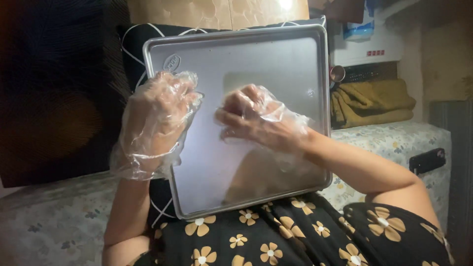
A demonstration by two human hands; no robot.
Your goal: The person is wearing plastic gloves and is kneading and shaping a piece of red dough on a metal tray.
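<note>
Two hands in thin clear plastic gloves work at a metal baking tray (295,59) that stands tilted on the person's lap, leaning against a dark pillow (133,49) behind it. At the tray's left rim the left hand (155,116) curls its grip around the edge. Near the middle, the right hand (256,120) presses bent fingers on the tray's face; whether they pinch anything cannot be told. Bare metal lies open below and right of both hands, up to the raised rim.

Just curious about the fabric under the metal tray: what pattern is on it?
Black fabric with tan, white-centred flowers, seen best in the head view below the tray.
</note>
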